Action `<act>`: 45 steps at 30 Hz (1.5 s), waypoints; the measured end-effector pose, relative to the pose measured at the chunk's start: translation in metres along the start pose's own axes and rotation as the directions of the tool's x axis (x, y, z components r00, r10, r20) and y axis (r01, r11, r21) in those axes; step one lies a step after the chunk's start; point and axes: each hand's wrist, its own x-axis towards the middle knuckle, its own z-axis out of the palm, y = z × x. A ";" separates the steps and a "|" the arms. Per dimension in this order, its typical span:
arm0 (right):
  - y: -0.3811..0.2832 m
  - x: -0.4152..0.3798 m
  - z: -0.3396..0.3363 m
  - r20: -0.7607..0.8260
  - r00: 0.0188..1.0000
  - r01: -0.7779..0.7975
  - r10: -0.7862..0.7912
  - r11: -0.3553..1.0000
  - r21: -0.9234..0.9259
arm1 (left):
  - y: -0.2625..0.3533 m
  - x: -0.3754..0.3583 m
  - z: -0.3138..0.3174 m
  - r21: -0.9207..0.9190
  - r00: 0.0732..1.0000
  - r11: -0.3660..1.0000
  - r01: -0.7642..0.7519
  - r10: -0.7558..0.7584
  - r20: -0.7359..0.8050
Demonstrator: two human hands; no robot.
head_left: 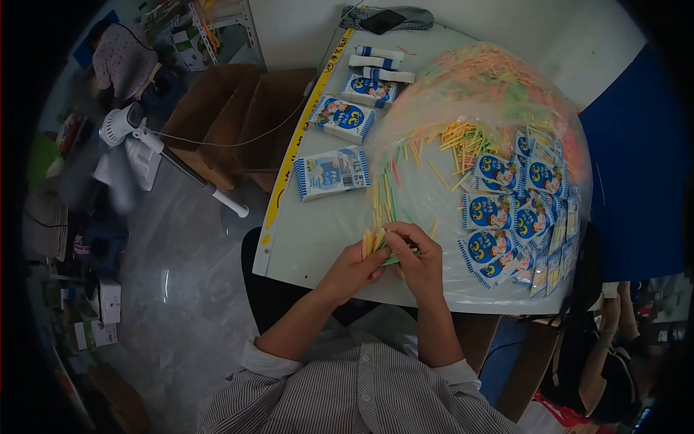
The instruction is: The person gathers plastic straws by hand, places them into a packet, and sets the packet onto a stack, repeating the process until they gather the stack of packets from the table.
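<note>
Near the front edge of the table, my left hand [350, 273] is closed around a small bundle of thin coloured sticks [370, 243], mostly yellow. My right hand [421, 262] is right beside it, its thumb and fingers pinched on some green and yellow sticks [394, 259]; the fingers partly hide these. Beyond my hands, more loose sticks [387, 197] lie on the clear plastic. A large clear plastic bag [416, 108] full of pink, green and yellow sticks spreads over the back of the table, with a pile of yellow sticks [466, 145] at its mouth.
Several blue-and-white printed packets [486, 211] are heaped at the right. More packs [331, 173] line the table's left side, below a phone [383, 22]. Cardboard boxes [210, 108] and a white fan [124, 124] stand left. Other people [124, 58] sit nearby.
</note>
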 end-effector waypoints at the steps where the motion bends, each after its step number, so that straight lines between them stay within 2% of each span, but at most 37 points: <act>1: 0.000 0.000 0.001 -0.022 1.000 -0.011 0.012 0.999 0.053 | 0.001 0.000 0.001 -0.001 1.000 1.000 -0.002 0.002 0.000; 4: 0.004 -0.001 0.002 -0.094 0.995 0.018 -0.019 1.000 -0.009 | 0.006 -0.001 0.003 -0.030 1.000 0.999 0.026 -0.026 -0.015; 8: 0.006 0.000 0.003 -0.095 0.995 0.033 -0.042 0.995 -0.098 | 0.008 -0.001 0.002 0.021 0.999 1.000 -0.005 0.005 -0.037; 14: 0.003 0.003 0.008 -0.093 0.994 0.053 -0.048 0.997 0.052 | 0.005 0.001 -0.005 0.004 1.000 1.000 0.004 -0.004 -0.016; 16: 0.004 0.003 0.005 -0.021 0.989 0.146 -0.148 0.986 -0.085 | 0.004 0.001 -0.004 -0.007 1.000 1.000 0.003 -0.003 -0.006; 17: 0.003 0.003 0.005 -0.018 0.989 0.144 -0.146 0.986 -0.084 | 0.005 0.000 -0.003 0.043 1.000 0.999 0.001 0.000 -0.025; 19: -0.002 0.002 0.006 0.017 0.987 0.157 -0.157 0.964 -0.216 | 0.005 0.001 -0.001 0.090 0.999 0.996 0.003 0.001 -0.043; 22: -0.002 0.003 0.007 -0.011 0.987 0.154 -0.160 0.965 -0.211 | 0.004 0.001 -0.001 0.110 0.999 0.994 -0.001 0.006 -0.049; 24: 0.002 0.001 0.003 -0.007 0.993 0.115 -0.119 0.974 -0.193 | 0.008 -0.001 -0.004 0.021 0.999 0.999 0.038 -0.039 0.035; 26: 0.003 -0.001 -0.002 -0.002 0.997 0.073 -0.074 0.982 -0.174 | 0.012 -0.002 -0.010 0.008 0.994 0.997 0.073 -0.073 0.077; 28: -0.003 0.001 -0.005 0.130 0.990 0.066 -0.049 0.989 -0.135 | 0.015 -0.002 -0.011 -0.002 0.987 0.994 0.108 -0.107 0.119; 31: -0.020 0.005 -0.007 0.168 0.984 -0.032 0.057 0.988 -0.151 | 0.020 -0.005 -0.006 0.054 0.980 0.989 0.135 -0.141 0.141; 32: -0.018 0.007 -0.008 0.164 0.985 -0.034 0.059 0.988 -0.153 | 0.019 -0.005 -0.005 0.061 0.983 0.991 0.115 -0.123 0.139; 34: -0.012 0.009 -0.010 0.225 0.974 0.077 -0.025 0.971 -0.226 | 0.015 -0.003 -0.004 0.066 0.985 0.993 0.097 -0.106 0.138; 36: -0.009 0.009 -0.010 0.207 0.978 0.067 -0.022 0.975 -0.213 | 0.010 -0.001 -0.007 0.144 0.989 0.988 0.060 -0.078 0.128; 40: -0.006 0.008 -0.007 0.171 0.985 0.057 -0.026 0.983 -0.176 | 0.015 -0.003 -0.006 0.135 0.989 0.990 0.047 -0.065 0.129; 43: -0.004 0.006 -0.006 0.131 0.991 0.059 -0.035 0.982 -0.182 | 0.018 -0.003 -0.007 0.139 0.983 0.984 0.114 -0.132 0.126; 45: -0.007 0.007 -0.006 0.159 0.987 0.051 -0.028 0.989 -0.141 | 0.015 -0.002 -0.009 0.006 0.979 0.993 0.119 -0.119 0.164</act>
